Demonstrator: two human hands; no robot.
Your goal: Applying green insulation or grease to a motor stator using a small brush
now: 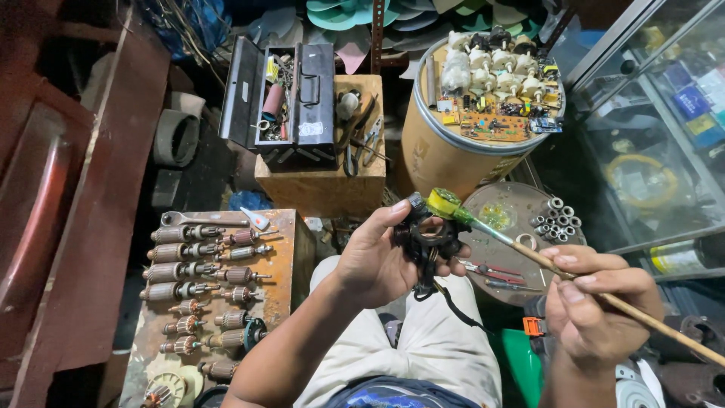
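My left hand (pixel 381 257) grips a black motor part (pixel 428 238) with dark wires and a cord hanging down from it. My right hand (pixel 596 302) holds a long wooden stick brush (pixel 544 261) by its shaft. The brush's tip (pixel 444 202), coated in yellow-green varnish, rests on the top of the black part. Both hands hover above my lap, in light trousers.
A rusty metal table (pixel 291 227) at left carries several motor armatures (pixel 192 283) in rows. A round metal tray (pixel 521 204) holds bearings and green drips. Behind stand an open black toolbox (pixel 291 98) on a wooden box, a cardboard drum (pixel 445 151) topped with circuit boards, and a glass cabinet (pixel 664 136) at right.
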